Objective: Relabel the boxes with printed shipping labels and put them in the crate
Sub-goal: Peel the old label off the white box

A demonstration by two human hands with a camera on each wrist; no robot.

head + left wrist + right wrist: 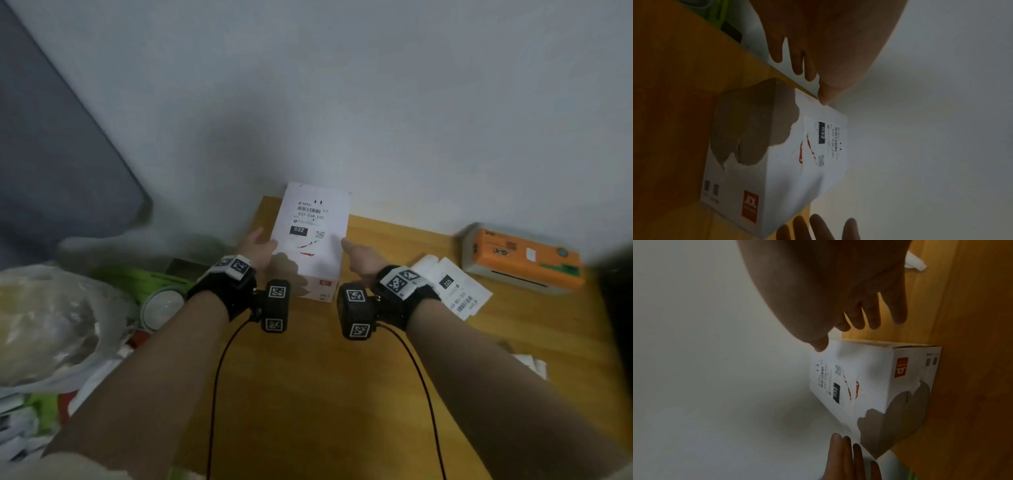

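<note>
A white box [310, 260] with a red logo stands on the wooden table [308, 394] against the wall. A printed shipping label [310, 219] marked 032 lies on its top face. My left hand [258, 246] is at the box's left side with fingers straight, its thumb tip touching the top edge. At the right side, my right hand [359, 255] is held the same way, thumb tip at the top edge. The left wrist view shows the box [781, 170] between my left hand [818, 48] and the right fingers [818, 227]. The right wrist view shows the box [869, 386] below my right hand [859, 296].
An orange label printer [524, 263] sits at the back right of the table. A strip of printed labels [452, 291] lies in front of it. Off the left edge are a plastic bag [44, 325], a tape roll [161, 305] and green clutter [147, 277].
</note>
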